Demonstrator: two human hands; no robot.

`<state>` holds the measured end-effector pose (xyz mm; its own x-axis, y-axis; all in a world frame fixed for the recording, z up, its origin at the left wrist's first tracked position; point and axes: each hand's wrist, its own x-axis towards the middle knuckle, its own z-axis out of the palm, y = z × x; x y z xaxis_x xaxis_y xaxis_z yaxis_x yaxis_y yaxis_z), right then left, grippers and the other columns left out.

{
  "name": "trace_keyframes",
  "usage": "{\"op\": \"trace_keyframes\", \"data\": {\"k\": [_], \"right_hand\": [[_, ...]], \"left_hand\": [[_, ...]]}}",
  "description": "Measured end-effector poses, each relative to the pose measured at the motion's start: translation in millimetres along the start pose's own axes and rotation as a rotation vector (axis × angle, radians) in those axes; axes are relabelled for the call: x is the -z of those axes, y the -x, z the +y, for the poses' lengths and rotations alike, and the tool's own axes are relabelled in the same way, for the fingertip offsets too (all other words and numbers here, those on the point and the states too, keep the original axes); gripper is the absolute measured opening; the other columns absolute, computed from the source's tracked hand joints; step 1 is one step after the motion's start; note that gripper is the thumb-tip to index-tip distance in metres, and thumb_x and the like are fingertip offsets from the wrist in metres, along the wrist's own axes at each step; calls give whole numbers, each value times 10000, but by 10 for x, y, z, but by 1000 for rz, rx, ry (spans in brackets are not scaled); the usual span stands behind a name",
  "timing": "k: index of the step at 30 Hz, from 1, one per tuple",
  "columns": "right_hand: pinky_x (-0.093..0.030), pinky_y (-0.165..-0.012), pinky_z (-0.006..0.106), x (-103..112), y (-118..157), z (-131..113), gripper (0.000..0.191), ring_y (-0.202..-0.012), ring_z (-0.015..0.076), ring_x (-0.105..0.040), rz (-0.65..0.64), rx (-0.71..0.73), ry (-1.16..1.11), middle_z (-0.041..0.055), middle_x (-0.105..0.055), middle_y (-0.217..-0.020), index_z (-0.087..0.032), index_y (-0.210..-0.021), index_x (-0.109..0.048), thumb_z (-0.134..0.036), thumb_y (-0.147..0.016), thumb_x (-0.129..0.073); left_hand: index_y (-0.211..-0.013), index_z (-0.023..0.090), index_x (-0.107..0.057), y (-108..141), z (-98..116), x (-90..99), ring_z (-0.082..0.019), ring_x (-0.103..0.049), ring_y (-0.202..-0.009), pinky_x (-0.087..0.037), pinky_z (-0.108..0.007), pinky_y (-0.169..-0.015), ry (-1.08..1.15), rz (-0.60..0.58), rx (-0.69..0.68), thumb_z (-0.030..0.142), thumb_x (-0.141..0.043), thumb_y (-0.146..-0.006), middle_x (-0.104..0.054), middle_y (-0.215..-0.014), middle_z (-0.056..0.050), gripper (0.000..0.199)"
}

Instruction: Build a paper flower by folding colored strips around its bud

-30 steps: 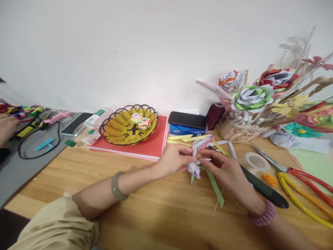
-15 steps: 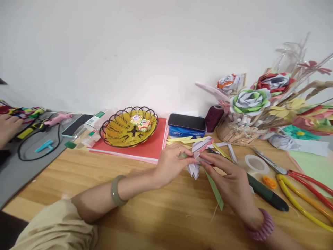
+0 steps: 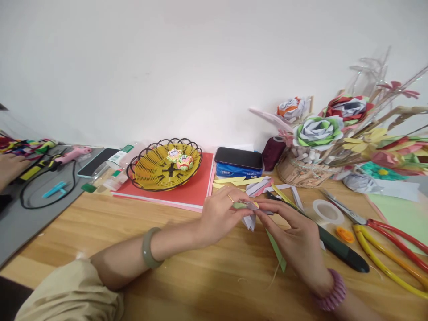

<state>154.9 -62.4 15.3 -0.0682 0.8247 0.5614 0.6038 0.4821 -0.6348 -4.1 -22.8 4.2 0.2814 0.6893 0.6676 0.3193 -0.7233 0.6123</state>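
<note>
Both hands meet over the wooden table (image 3: 187,285), pinching a small folded paper piece (image 3: 252,206) between their fingertips. My left hand (image 3: 223,216) wears a ring and grips it from the left, a bit of green showing at its fingers. From the right, my right hand (image 3: 292,227) holds the same piece between thumb and fingers. Folded white paper (image 3: 249,222) shows just below the fingertips. Behind the hands lie yellow paper strips (image 3: 239,180) and white ones, and a green strip (image 3: 277,252) slants below the right hand.
A yellow basket (image 3: 150,171) with two paper flowers sits on red paper (image 3: 197,196). Right lie a tape roll (image 3: 327,211), scissors (image 3: 384,223) and a dark green handle (image 3: 344,252). A phone (image 3: 239,157) rests on a blue pack. Another person's hand (image 3: 13,167) is far left.
The fingertips have shifted slightly around the folded piece, which now shows a yellowish bit. The whole view has moved a little.
</note>
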Motion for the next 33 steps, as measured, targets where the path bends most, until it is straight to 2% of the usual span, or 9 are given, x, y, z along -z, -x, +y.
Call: {"op": "trace_keyframes", "data": {"k": [5,13,18,21,27,29,33], "right_hand": [[-536,-749,345,30,-1,36,62,-841,205,-653,-23,133,65,65,-687,-889,-217,-840,-597,-183,-814,-553],[-529,-611,259,115,-10,105,118,-727,165,-652,-32,408,254,75,-672,-850,-197,-857,-595,-111,-778,-576],[-519,-580,254,180,-61,125,126,-687,154,-635,-120,550,239,63,-654,-797,-202,-824,-581,-106,-743,-574],[-515,-587,274,187,-74,137,144,-713,165,-627,-196,580,207,60,-652,-808,-211,-846,-566,-124,-732,-563],[-511,-614,305,163,-82,126,176,-744,184,-615,-248,573,128,60,-650,-799,-211,-893,-562,-96,-760,-557],[-515,-650,327,150,-90,108,154,-756,191,-615,-209,524,65,54,-648,-782,-217,-879,-567,-104,-775,-550],[-510,-673,338,113,-79,111,87,-768,198,-610,-140,345,-48,50,-636,-781,-224,-840,-563,-148,-795,-565]], "left_hand": [[-823,179,-601,14,-15,11,-142,-590,-790,-478,-265,-701,12,2,-59,286,-606,-756,-640,-807,-48,126],[-747,170,-569,2,-11,24,-126,-597,-699,-484,-237,-636,-32,40,-172,284,-615,-749,-644,-704,-34,123],[-740,166,-553,-11,-36,46,-113,-592,-671,-476,-219,-614,19,-56,-298,222,-605,-755,-648,-690,-32,78],[-759,162,-559,-12,-55,49,-118,-603,-697,-483,-230,-644,67,-135,-333,202,-579,-768,-654,-725,-51,46],[-749,163,-566,-25,-52,47,-120,-602,-718,-482,-247,-687,118,-204,-284,184,-547,-774,-654,-734,-54,38],[-740,161,-570,-38,-30,48,-119,-589,-693,-478,-247,-672,155,-220,-184,230,-576,-758,-647,-718,-49,72],[-745,149,-583,-63,8,36,-109,-542,-633,-448,-222,-591,275,-249,124,323,-656,-688,-629,-713,-43,196]]}}
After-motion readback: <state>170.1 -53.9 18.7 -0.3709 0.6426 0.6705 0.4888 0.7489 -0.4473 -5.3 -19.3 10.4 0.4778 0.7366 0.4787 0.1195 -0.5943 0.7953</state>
